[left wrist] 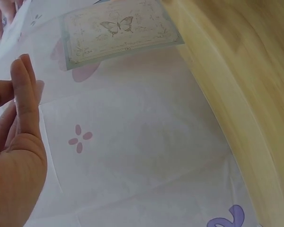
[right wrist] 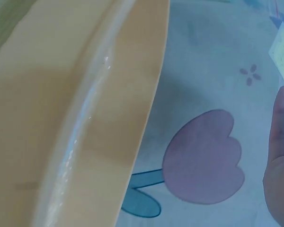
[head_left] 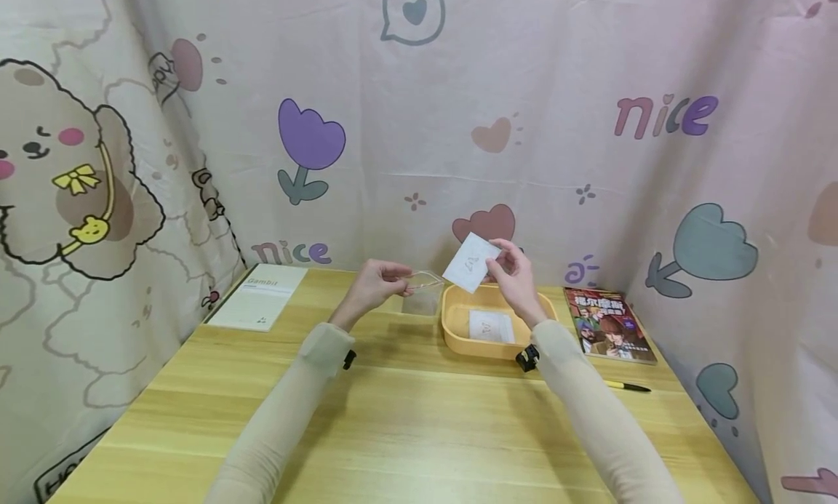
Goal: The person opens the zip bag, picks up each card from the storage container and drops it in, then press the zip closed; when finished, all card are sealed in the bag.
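My left hand [head_left: 378, 284] pinches a clear plastic bag [head_left: 422, 302] near its mouth, which gapes toward the right. Between finger and thumb, my right hand [head_left: 516, 277] holds a small white card [head_left: 468, 264] with a drawing on it, tilted, its lower left corner right beside the bag's mouth. In the left wrist view a rectangle with a butterfly print and pale border [left wrist: 120, 35] spans the top, off the fingertips of the left hand [left wrist: 21, 123]. At the right wrist view's edge, the card [right wrist: 283, 52] shows just above the right hand's fingertip [right wrist: 283, 94].
Under the right hand stands a yellow-orange tub [head_left: 484, 350] with another printed card [head_left: 491, 326] in it. A white booklet [head_left: 258, 297] lies at the back left, a colourful magazine [head_left: 610, 328] at the back right. A black and yellow pen [head_left: 627, 386] lies before the magazine.
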The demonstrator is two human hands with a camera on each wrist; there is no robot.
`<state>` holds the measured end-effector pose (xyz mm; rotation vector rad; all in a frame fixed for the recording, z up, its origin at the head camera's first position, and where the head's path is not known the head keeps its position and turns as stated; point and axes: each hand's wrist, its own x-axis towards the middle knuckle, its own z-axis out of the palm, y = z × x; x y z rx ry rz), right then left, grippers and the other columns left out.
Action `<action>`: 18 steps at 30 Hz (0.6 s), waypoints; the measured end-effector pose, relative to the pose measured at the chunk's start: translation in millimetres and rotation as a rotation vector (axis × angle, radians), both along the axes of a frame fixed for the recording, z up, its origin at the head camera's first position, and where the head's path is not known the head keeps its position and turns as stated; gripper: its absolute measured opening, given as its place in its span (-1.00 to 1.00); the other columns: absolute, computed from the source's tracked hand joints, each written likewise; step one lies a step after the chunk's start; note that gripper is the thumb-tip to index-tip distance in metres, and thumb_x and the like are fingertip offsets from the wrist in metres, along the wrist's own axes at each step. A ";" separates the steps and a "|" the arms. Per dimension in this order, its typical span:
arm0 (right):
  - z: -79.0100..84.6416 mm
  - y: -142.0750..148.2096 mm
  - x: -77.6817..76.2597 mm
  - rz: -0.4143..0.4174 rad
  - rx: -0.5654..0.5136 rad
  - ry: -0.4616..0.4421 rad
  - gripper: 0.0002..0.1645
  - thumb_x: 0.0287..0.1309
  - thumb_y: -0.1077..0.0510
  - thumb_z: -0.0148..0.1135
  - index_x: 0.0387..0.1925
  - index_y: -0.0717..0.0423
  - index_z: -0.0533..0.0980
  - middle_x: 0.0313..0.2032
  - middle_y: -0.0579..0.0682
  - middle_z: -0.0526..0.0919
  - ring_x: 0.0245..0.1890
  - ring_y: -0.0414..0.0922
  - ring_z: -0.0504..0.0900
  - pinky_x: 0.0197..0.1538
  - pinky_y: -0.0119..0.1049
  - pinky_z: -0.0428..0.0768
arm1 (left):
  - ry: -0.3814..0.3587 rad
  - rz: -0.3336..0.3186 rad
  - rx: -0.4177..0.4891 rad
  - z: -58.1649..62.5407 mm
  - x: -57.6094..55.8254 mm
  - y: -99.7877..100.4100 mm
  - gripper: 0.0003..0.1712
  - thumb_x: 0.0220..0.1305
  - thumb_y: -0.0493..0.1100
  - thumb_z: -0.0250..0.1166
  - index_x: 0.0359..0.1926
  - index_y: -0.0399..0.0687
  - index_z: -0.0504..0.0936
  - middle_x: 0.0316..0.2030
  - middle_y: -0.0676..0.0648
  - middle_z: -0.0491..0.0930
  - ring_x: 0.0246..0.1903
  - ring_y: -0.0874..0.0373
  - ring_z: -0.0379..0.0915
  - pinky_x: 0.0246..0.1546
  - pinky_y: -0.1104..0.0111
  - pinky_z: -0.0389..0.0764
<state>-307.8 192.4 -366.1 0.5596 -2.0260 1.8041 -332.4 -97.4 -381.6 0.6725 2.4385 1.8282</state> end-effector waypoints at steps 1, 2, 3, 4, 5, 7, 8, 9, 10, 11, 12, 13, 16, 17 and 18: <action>1.0 -2.0 0.1 0.003 -0.004 0.007 -0.53 0.30 0.41 0.09 0.24 0.35 0.35 -0.33 0.18 0.45 -0.33 -0.10 0.60 -0.29 -0.13 0.78 | 0.000 0.002 -0.003 0.0 -0.2 0.2 -0.65 0.20 -0.47 0.24 0.04 -0.44 0.60 -0.02 -0.36 0.65 -0.34 0.04 0.74 -0.21 0.33 0.76; 2.0 -4.0 0.3 0.008 -0.009 0.013 -0.53 0.30 0.41 0.09 0.24 0.34 0.35 -0.33 0.18 0.46 -0.32 -0.10 0.60 -0.30 -0.20 0.77 | 0.001 0.002 -0.003 0.1 -0.3 0.5 -0.65 0.20 -0.47 0.24 0.04 -0.44 0.60 -0.03 -0.37 0.66 -0.34 0.04 0.74 -0.20 0.31 0.76; 2.8 -5.8 0.3 0.012 -0.013 0.021 -0.53 0.30 0.42 0.08 0.23 0.34 0.35 -0.33 0.17 0.45 -0.32 -0.10 0.60 -0.31 -0.23 0.77 | 0.001 0.002 -0.002 0.3 -0.2 0.7 -0.65 0.20 -0.47 0.24 0.04 -0.45 0.60 -0.04 -0.38 0.66 -0.34 0.03 0.74 -0.20 0.30 0.76; 3.8 -8.1 0.4 0.016 -0.019 0.029 -0.54 0.30 0.42 0.08 0.22 0.35 0.34 -0.33 0.17 0.44 -0.32 -0.09 0.59 -0.31 -0.25 0.77 | 0.002 0.002 -0.003 0.7 0.2 0.6 -0.65 0.20 -0.47 0.25 0.03 -0.45 0.60 -0.06 -0.38 0.66 -0.34 0.03 0.74 -0.20 0.29 0.76; 4.7 -10.3 0.3 0.021 -0.026 0.038 -0.54 0.30 0.43 0.08 0.22 0.35 0.34 -0.33 0.17 0.44 -0.32 -0.09 0.59 -0.32 -0.25 0.76 | 0.002 0.000 -0.005 1.2 0.6 0.5 -0.65 0.20 -0.46 0.25 0.04 -0.45 0.60 -0.07 -0.39 0.66 -0.34 0.03 0.74 -0.20 0.28 0.76; 6.5 -14.5 -0.2 0.033 -0.040 0.052 -0.56 0.29 0.44 0.07 0.20 0.37 0.32 -0.32 0.17 0.44 -0.32 -0.09 0.59 -0.31 -0.23 0.77 | 0.004 -0.003 -0.006 1.9 1.2 0.4 -0.65 0.21 -0.46 0.25 0.04 -0.46 0.59 -0.08 -0.41 0.66 -0.34 0.04 0.74 -0.19 0.27 0.76; 7.6 -16.7 -0.2 0.041 -0.049 0.052 -0.56 0.29 0.45 0.07 0.19 0.36 0.31 -0.31 0.18 0.45 -0.32 -0.08 0.59 -0.31 -0.21 0.77 | 0.003 -0.003 -0.007 2.1 1.3 0.3 -0.65 0.21 -0.46 0.25 0.04 -0.46 0.59 -0.06 -0.41 0.65 -0.34 0.04 0.74 -0.19 0.28 0.76; 8.4 -18.8 -0.7 0.050 -0.060 0.052 -0.56 0.29 0.46 0.06 0.18 0.37 0.30 -0.30 0.18 0.45 -0.33 -0.08 0.59 -0.31 -0.20 0.77 | 0.003 -0.003 -0.008 2.4 1.6 0.2 -0.65 0.21 -0.47 0.24 0.04 -0.46 0.59 -0.05 -0.40 0.65 -0.34 0.04 0.74 -0.20 0.29 0.76; 9.5 -20.9 -0.8 0.059 -0.070 0.049 -0.56 0.29 0.46 0.06 0.18 0.37 0.29 -0.29 0.17 0.46 -0.33 -0.08 0.59 -0.30 -0.19 0.78 | 0.003 -0.002 -0.009 2.7 1.9 0.1 -0.65 0.21 -0.47 0.24 0.05 -0.45 0.60 -0.04 -0.40 0.65 -0.33 0.04 0.74 -0.20 0.31 0.76; 10.4 -23.0 -0.9 0.068 -0.080 0.047 -0.56 0.28 0.47 0.06 0.18 0.38 0.27 -0.28 0.16 0.47 -0.33 -0.07 0.59 -0.30 -0.19 0.78 | 0.003 -0.002 -0.008 2.7 1.9 0.1 -0.65 0.20 -0.47 0.24 0.04 -0.45 0.60 -0.02 -0.39 0.64 -0.33 0.03 0.74 -0.20 0.31 0.76; 11.2 -25.0 -1.1 0.077 -0.087 0.044 -0.56 0.28 0.47 0.05 0.17 0.39 0.26 -0.27 0.15 0.48 -0.33 -0.07 0.60 -0.30 -0.20 0.78 | 0.005 -0.001 -0.007 2.8 2.1 0.1 -0.65 0.20 -0.48 0.24 0.04 -0.44 0.60 -0.01 -0.38 0.64 -0.33 0.02 0.74 -0.20 0.31 0.76; 11.9 -27.0 -1.0 0.084 -0.094 0.041 -0.56 0.28 0.48 0.05 0.17 0.39 0.25 -0.27 0.14 0.48 -0.34 -0.06 0.59 -0.30 -0.21 0.78 | 0.007 0.000 -0.008 3.0 2.4 0.1 -0.65 0.20 -0.47 0.24 0.04 -0.43 0.61 -0.01 -0.37 0.65 -0.33 0.01 0.74 -0.21 0.31 0.76; 14.2 -31.9 -0.4 0.096 -0.101 0.036 -0.56 0.28 0.48 0.05 0.16 0.38 0.25 -0.26 0.12 0.48 -0.35 -0.05 0.60 -0.32 -0.27 0.77 | 0.012 -0.006 0.001 3.2 2.5 0.4 -0.66 0.19 -0.47 0.26 0.02 -0.44 0.61 -0.06 -0.37 0.67 -0.33 -0.03 0.74 -0.17 0.18 0.75; 15.0 -33.3 -0.1 0.099 -0.099 0.036 -0.57 0.28 0.47 0.05 0.16 0.37 0.25 -0.26 0.13 0.47 -0.35 -0.05 0.60 -0.33 -0.28 0.77 | 0.013 -0.007 0.003 3.1 2.4 0.6 -0.66 0.19 -0.46 0.26 0.02 -0.45 0.62 -0.08 -0.37 0.68 -0.33 -0.03 0.74 -0.15 0.13 0.74; 15.6 -34.7 0.1 0.101 -0.096 0.038 -0.57 0.28 0.47 0.05 0.16 0.37 0.25 -0.26 0.13 0.47 -0.35 -0.05 0.60 -0.33 -0.29 0.77 | 0.014 -0.008 0.006 3.3 2.5 0.9 -0.67 0.19 -0.46 0.26 0.01 -0.45 0.62 -0.10 -0.37 0.68 -0.34 -0.03 0.74 -0.14 0.07 0.73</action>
